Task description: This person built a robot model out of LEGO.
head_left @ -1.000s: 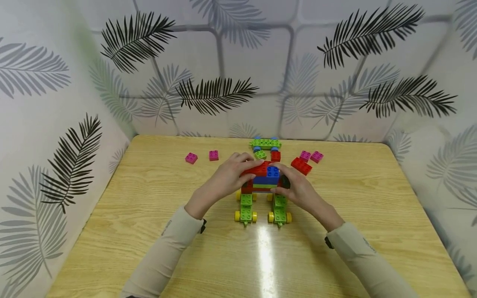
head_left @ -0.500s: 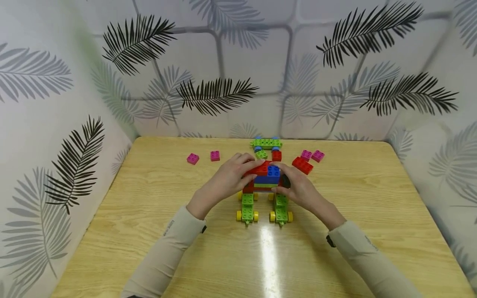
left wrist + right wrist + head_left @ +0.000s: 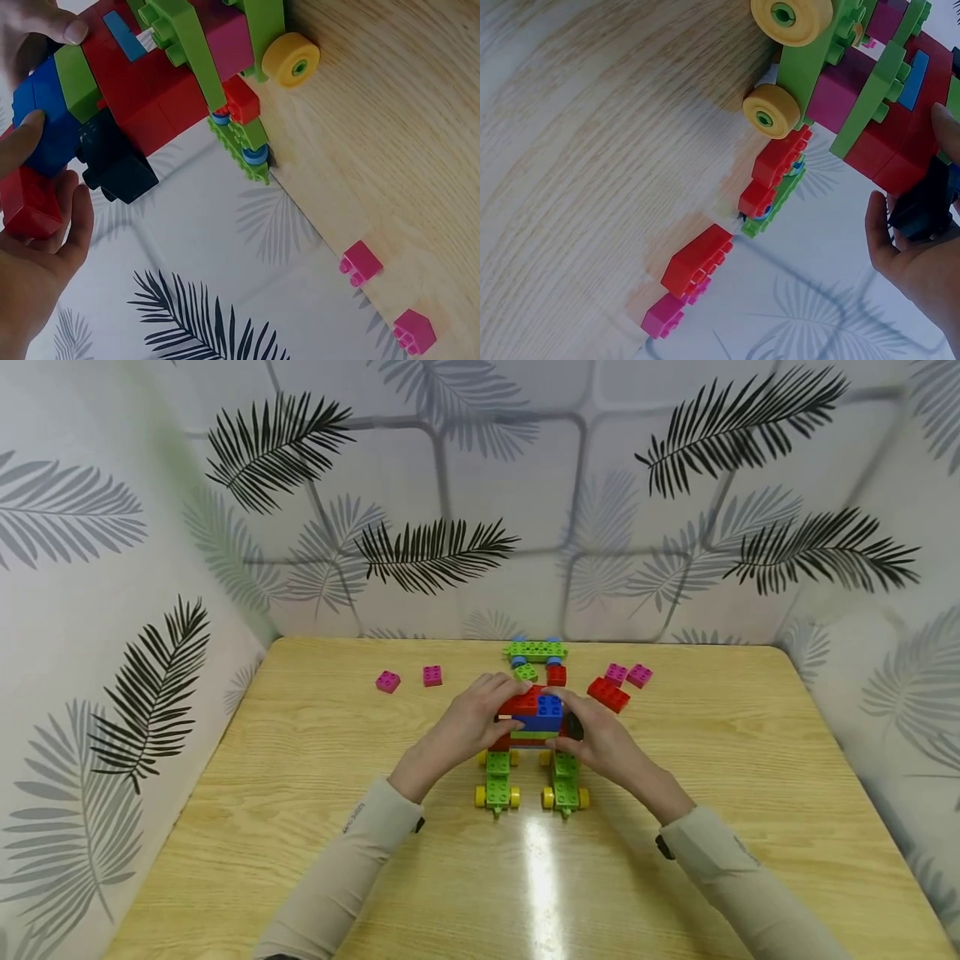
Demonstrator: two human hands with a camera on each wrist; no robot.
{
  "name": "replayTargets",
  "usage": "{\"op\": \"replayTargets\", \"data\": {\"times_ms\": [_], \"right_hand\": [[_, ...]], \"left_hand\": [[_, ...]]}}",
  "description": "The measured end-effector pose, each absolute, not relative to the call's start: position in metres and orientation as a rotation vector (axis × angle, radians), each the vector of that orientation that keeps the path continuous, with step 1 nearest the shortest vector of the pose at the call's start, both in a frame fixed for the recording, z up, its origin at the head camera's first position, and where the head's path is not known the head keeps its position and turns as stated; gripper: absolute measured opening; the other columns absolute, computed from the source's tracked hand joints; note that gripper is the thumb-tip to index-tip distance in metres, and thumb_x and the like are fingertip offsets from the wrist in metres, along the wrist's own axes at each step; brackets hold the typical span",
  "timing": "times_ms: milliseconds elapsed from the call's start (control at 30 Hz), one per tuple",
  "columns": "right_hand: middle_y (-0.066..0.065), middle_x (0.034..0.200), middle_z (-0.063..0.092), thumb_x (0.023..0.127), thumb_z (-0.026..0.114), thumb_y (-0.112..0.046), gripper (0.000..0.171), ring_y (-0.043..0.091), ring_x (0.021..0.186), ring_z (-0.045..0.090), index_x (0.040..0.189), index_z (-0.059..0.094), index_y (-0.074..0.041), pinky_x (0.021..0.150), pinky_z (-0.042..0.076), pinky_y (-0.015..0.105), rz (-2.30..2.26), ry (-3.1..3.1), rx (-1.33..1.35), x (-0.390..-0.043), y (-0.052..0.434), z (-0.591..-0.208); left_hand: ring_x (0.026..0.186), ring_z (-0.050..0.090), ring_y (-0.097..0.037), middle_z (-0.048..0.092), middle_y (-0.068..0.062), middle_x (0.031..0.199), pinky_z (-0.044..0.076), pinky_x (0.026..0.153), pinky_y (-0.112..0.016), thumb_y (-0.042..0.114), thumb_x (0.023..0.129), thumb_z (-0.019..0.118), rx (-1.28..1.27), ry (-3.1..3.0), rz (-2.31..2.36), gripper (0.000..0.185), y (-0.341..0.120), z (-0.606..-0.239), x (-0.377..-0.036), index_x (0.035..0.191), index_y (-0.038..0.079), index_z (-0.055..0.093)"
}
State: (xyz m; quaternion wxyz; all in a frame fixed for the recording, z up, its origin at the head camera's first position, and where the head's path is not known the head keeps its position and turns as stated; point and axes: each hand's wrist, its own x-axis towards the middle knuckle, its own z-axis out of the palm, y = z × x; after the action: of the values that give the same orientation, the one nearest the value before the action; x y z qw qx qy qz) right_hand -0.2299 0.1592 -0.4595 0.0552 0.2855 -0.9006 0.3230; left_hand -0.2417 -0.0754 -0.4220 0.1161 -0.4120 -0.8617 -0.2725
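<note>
No legible text, labels, brands, numbers or signs anywhere. Small dark print on left sleeve (image 3: pixel 351 817), at about 8 o'clock from the brick model (image 3: pixel 531 739); too small and blurred to read. Bricks unmarked.

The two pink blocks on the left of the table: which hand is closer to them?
Left. The left hand grips the block model just right of the two pink blocks, which lie apart from it. The right hand holds the model's far side, farther away.

Wooden table (image 3: pixel 300 827), wheeled brick model (image 3: pixel 531 752), loose pink bricks (image 3: pixel 408 677), red brick (image 3: pixel 607 693), green plate (image 3: pixel 536 650)
</note>
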Motion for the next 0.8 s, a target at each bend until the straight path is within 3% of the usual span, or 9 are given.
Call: {"op": "replayTargets", "data": {"times_ms": [233, 367, 500, 800], "right_hand": [[0.016, 0.126, 0.057, 0.08, 0.078, -0.013, 0.076, 0.032, 0.108, 0.058, 0.144, 0.038, -0.016, 0.088, 0.051, 0.047, 1.02, -2.718, 0.933, -0.229, 0.161, -0.456], [0.013, 0.126, 0.056, 0.093, 0.065, -0.025, 0.065, 0.029, 0.111, 0.056, 0.15, 0.033, -0.018, 0.09, 0.049, 0.048, 1.154, -2.752, 0.897, -0.228, 0.17, -0.453], [0.013, 0.12, 0.059, 0.101, 0.05, -0.032, 0.052, 0.029, 0.11, 0.056, 0.148, 0.037, -0.013, 0.094, 0.044, 0.053, 1.197, -2.702, 0.758, -0.233, 0.184, -0.454], [0.022, 0.114, 0.062, 0.095, 0.062, -0.014, 0.037, 0.037, 0.105, 0.056, 0.126, 0.057, 0.004, 0.091, 0.043, 0.054, 0.938, -2.664, 0.565, -0.252, 0.216, -0.471]], "left_hand": [[0.106, 0.052, -0.021, 0.058, -0.007, 0.113, 0.047, 0.093, -0.033, 0.012, 0.086, 0.073, -1.205, -2.499, -0.857, 0.041, -0.075, -0.422, -0.241, 0.124, 0.005, 0.059], [0.106, 0.052, -0.021, 0.059, -0.007, 0.113, 0.046, 0.093, -0.033, 0.011, 0.085, 0.074, -1.208, -2.488, -0.874, 0.042, -0.074, -0.423, -0.241, 0.124, 0.004, 0.059], [0.105, 0.052, -0.021, 0.059, -0.007, 0.112, 0.046, 0.093, -0.032, 0.011, 0.085, 0.074, -1.219, -2.476, -0.88, 0.042, -0.073, -0.424, -0.242, 0.123, 0.003, 0.06], [0.104, 0.053, -0.022, 0.059, -0.007, 0.111, 0.047, 0.092, -0.032, 0.01, 0.085, 0.074, -1.225, -2.472, -0.871, 0.041, -0.074, -0.424, -0.243, 0.122, 0.002, 0.06]]}}
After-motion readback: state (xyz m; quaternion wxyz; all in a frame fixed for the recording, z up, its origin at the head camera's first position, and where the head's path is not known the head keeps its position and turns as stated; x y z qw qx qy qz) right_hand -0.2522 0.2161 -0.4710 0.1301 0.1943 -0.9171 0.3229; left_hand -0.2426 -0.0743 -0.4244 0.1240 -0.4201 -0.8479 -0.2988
